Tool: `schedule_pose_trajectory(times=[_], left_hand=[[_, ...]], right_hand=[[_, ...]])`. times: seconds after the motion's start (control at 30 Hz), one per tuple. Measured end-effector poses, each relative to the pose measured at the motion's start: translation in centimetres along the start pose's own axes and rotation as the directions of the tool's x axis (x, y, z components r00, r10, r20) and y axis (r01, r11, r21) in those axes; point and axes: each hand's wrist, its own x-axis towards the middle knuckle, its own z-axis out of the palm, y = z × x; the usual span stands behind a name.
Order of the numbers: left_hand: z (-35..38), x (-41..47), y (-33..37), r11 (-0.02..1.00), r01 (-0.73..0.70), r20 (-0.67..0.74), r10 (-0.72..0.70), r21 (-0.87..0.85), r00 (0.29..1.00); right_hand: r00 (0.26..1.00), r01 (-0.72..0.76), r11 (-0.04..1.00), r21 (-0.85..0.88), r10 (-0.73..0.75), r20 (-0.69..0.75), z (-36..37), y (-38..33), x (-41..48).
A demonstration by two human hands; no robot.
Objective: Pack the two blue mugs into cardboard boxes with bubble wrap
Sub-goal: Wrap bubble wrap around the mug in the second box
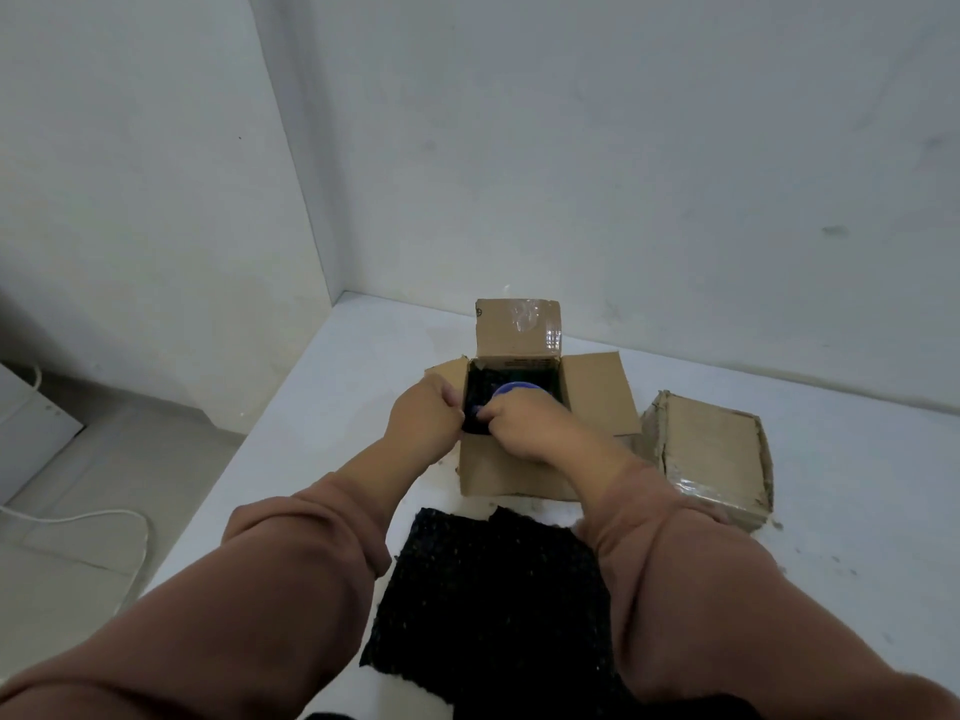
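Left hand [426, 415] gripping open box [498, 475], right hand [519, 423] pinching black wrap [483, 384] inside

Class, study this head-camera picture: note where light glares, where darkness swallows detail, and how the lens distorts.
Head view: dim, even light; glare on the taped rear flap of the open box and on the closed box; the open box's inside is near black, only a sliver of blue mug showing; the wide lens swells the sleeves.

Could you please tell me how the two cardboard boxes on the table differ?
The open box has its flaps spread, showing black wrap and a blue mug inside; the closed box is shut and taped. The left hand and right hand grip the wrap at the open box's rim; the closed box lies untouched to its right. Both are brown cardboard.
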Motion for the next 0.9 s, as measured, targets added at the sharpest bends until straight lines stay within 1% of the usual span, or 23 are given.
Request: schedule_pose_trajectory(times=[0.03, 0.07, 0.1, 0.13, 0.17, 0.2, 0.23, 0.27, 0.3, 0.33, 0.37, 0.4, 0.43, 0.47, 0.5, 0.53, 0.6, 0.63, 0.7, 0.73, 0.77, 0.83, 0.9], left_hand=[[0.1, -0.5, -0.1, 0.999, -0.04, -0.041, 0.041, 0.026, 0.998], [0.3, -1.2, -0.3, 0.996, -0.082, -0.076, 0.084, 0.034, 0.994], [0.5, -2.2, -0.7, 0.991, -0.13, -0.105, 0.132, 0.024, 0.986], [0.8, -3.4, -1.1, 0.983, -0.183, -0.128, 0.184, 0.014, 0.975], [1.2, -4.7, -1.7, 0.971, -0.241, -0.146, 0.24, 0.01, 0.96], [1.6, -6.0, -2.3, 0.956, -0.292, -0.144, 0.29, 0.008, 0.946], [2.3, -7.3, -3.1, 0.943, -0.334, -0.114, 0.333, 0.009, 0.936], [2.9, -8.4, -3.9, 0.937, -0.349, -0.054, 0.35, 0.021, 0.935], [3.7, -9.2, -4.7, 0.938, -0.343, 0.036, 0.341, 0.056, 0.939], [4.5, -9.9, -5.2, 0.939, -0.321, 0.148, 0.303, 0.123, 0.941], [5.4, -10.3, -5.7, 0.931, -0.294, 0.25, 0.238, 0.217, 0.939], [6.2, -10.5, -6.0, 0.909, -0.26, 0.326, 0.15, 0.326, 0.933], [6.9, -10.5, -6.1, 0.884, -0.202, 0.357, 0.044, 0.421, 0.933], [7.5, -10.4, -6.0, 0.875, -0.128, 0.346, -0.047, 0.466, 0.937], [7.9, -10.4, -5.7, 0.881, -0.061, 0.33, -0.11, 0.469, 0.938], [8.3, -10.5, -5.2, 0.904, -0.014, 0.326, -0.14, 0.428, 0.935], [9.0, -11.0, -4.4, 0.935, 0.031, 0.367, -0.169, 0.354, 0.915], [9.4, -11.2, -4.2, 0.93, 0.028, 0.366, -0.172, 0.367, 0.915], [10.0, -11.4, -4.0, 0.882, -0.025, 0.253, -0.108, 0.471, 0.961], [10.1, -11.6, -3.9, 0.867, -0.049, 0.222, -0.072, 0.496, 0.972], [10.1, -11.9, -3.6, 0.864, -0.056, 0.243, -0.078, 0.5, 0.967], [10.3, -12.3, -3.3, 0.873, -0.031, 0.344, -0.159, 0.487, 0.925], [10.7, -12.6, -3.3, 0.886, 0.005, 0.349, -0.189, 0.465, 0.918]], right_hand=[[0.995, 0.016, 0.994, 0.112, -0.004, -0.105, -0.3, 0.9, -1.4], [0.977, 0.039, 0.961, 0.275, 0.021, -0.213, -0.4, 2.0, -3.2], [0.959, 0.059, 0.888, 0.456, 0.077, -0.274, -0.4, 3.3, -5.1], [0.956, 0.039, 0.804, 0.594, 0.143, -0.256, -0.2, 4.6, -6.9], [0.964, -0.035, 0.752, 0.659, 0.199, -0.176, 0.3, 5.9, -8.6], [0.965, -0.154, 0.736, 0.659, 0.257, -0.061, 1.1, 7.2, -9.9], [0.94, -0.304, 0.737, 0.603, 0.334, 0.066, 2.0, 8.6, -11.1], [0.895, -0.44, 0.74, 0.509, 0.408, 0.18, 3.1, 9.7, -11.9], [0.847, -0.532, 0.753, 0.387, 0.467, 0.255, 4.3, 10.5, -12.3], [0.819, -0.566, 0.784, 0.254, 0.501, 0.279, 5.4, 11.3, -12.9], [0.818, -0.556, 0.818, 0.146, 0.507, 0.271, 6.6, 11.9, -13.2], [0.828, -0.538, 0.838, 0.088, 0.507, 0.24, 7.7, 12.2, -13.5], [0.828, -0.546, 0.834, 0.081, 0.524, 0.199, 8.7, 12.3, -13.8], [0.826, -0.558, 0.824, 0.096, 0.541, 0.157, 9.6, 12.4, -13.9], [0.828, -0.559, 0.822, 0.107, 0.549, 0.112, 10.3, 12.3, -14.1], [0.836, -0.549, 0.829, 0.103, 0.544, 0.071, 10.9, 12.2, -14.1], [0.852, -0.522, 0.849, 0.088, 0.523, 0.012, 12.1, 12.2, -14.1], [0.859, -0.508, 0.857, 0.085, 0.511, -0.014, 12.4, 12.1, -14.2], [0.869, -0.489, 0.869, 0.077, 0.493, -0.044, 13.0, 12.1, -14.5], [0.871, -0.483, 0.872, 0.076, 0.487, -0.055, 13.1, 12.1, -14.6], [0.874, -0.476, 0.876, 0.079, 0.481, -0.067, 13.3, 12.2, -14.8], [0.883, -0.455, 0.886, 0.083, 0.462, -0.089, 13.6, 12.3, -15.0], [0.887, -0.445, 0.892, 0.078, 0.451, -0.1, 13.8, 12.4, -15.2]])
